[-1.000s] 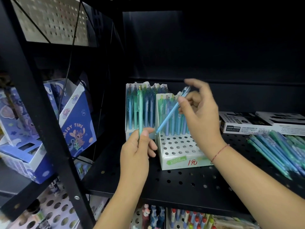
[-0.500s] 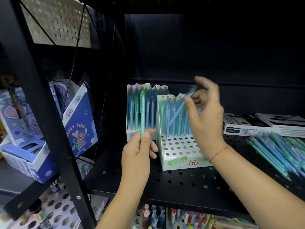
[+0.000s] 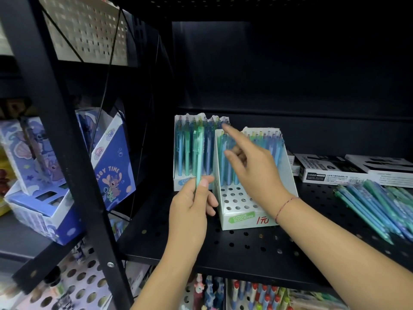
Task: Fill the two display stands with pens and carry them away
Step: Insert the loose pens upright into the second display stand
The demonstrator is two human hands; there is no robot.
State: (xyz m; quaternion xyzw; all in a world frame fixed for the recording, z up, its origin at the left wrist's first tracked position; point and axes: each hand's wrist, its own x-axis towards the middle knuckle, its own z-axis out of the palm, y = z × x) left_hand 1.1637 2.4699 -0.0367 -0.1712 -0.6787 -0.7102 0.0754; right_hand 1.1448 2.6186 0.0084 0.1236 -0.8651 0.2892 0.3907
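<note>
Our left hand pinches a green pen low on its barrel between thumb and fingers. The pen stands upright at centre frame, in front of the rear stand.

Our right hand holds nothing now: index finger stretched toward upper left, other fingers loosely bent. Half a second ago it pinched a blue pen over the front stand. That pen has left the hand, so we judge it has been slotted in with the others, though we cannot pick out which one. One more hole filled; the green pen looks like the next to go.

Front stand, centre frame: pens fill the back rows, while the front rows of holes sit bare, so filling is not finished. Rear stand, just behind and left of it: a full-looking row of blue and green pens. Its lower rows are hidden by the left hand and the front stand.

Loose pens lie heaped at right of frame on the black shelf, well apart from both stands. Neither stand is lifted yet.
</note>
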